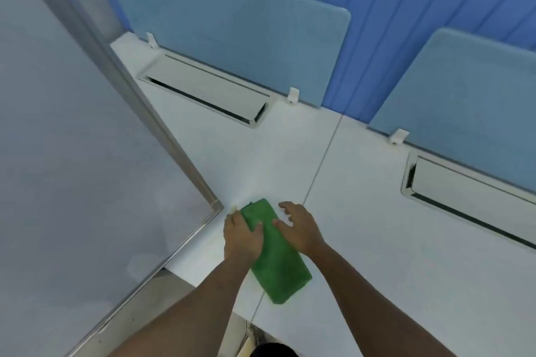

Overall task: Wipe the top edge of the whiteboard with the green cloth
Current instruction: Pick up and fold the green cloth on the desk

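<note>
Green cloth [278, 264] lies under left hand [242, 238], seemingly gripped.

Bright, cool, even light; faint soft shadows; overall blur (detail smeared); wide-angle bending at edges.

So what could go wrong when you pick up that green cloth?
The green cloth is folded and the left hand holds only its far end, so it might flop open or slip when lifted. The whiteboard has a metal corner right beside that hand, so knuckles could bump it on the way up.
</note>
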Action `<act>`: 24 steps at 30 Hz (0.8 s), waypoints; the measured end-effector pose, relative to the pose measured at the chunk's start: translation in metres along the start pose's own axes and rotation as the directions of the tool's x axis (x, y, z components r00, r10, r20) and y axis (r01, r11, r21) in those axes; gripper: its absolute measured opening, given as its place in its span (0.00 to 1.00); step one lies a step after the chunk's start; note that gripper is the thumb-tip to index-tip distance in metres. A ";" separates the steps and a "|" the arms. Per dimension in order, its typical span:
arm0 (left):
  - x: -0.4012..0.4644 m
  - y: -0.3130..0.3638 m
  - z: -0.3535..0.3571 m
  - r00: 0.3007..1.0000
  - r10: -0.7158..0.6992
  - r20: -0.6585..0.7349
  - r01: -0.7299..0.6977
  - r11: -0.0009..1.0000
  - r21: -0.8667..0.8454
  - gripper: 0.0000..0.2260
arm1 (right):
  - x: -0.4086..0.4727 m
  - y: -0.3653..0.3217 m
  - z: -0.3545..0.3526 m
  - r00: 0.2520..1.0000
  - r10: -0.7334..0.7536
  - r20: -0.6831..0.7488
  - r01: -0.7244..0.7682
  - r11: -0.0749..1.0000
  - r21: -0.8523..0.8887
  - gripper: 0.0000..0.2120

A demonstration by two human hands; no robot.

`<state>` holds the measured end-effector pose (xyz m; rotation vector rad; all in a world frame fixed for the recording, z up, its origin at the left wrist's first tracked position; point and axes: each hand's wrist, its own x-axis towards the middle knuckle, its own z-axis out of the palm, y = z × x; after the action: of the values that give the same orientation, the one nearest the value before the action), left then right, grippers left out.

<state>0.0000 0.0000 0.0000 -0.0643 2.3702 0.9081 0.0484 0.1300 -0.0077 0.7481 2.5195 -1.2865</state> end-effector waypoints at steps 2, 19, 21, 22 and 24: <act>0.006 0.002 0.004 0.983 -0.169 -0.072 0.158 0.979 -0.130 0.31 | 0.003 0.003 0.004 0.996 0.073 0.045 -0.074 0.997 0.019 0.24; 0.005 0.076 -0.045 0.994 -0.103 0.024 0.096 0.782 -0.616 0.09 | 0.005 -0.027 -0.042 0.960 0.196 -0.201 -0.080 0.877 0.474 0.06; -0.002 0.097 -0.064 1.000 -0.008 -0.014 -0.002 0.776 -0.631 0.09 | 0.005 -0.049 -0.060 0.948 0.171 -0.269 -0.007 0.855 0.519 0.06; -0.005 0.108 -0.074 0.998 0.038 -0.040 -0.055 0.773 -0.632 0.10 | 0.005 -0.063 -0.070 0.941 0.148 -0.304 0.037 0.849 0.528 0.06; -0.014 0.128 -0.098 0.985 0.134 -0.110 -0.173 0.765 -0.620 0.09 | 0.002 -0.092 -0.087 0.927 0.088 -0.365 0.133 0.831 0.539 0.07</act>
<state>-0.0704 0.0345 0.1418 -0.1626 2.0346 1.7762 0.0010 0.1557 0.1074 1.1853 2.4206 -2.1146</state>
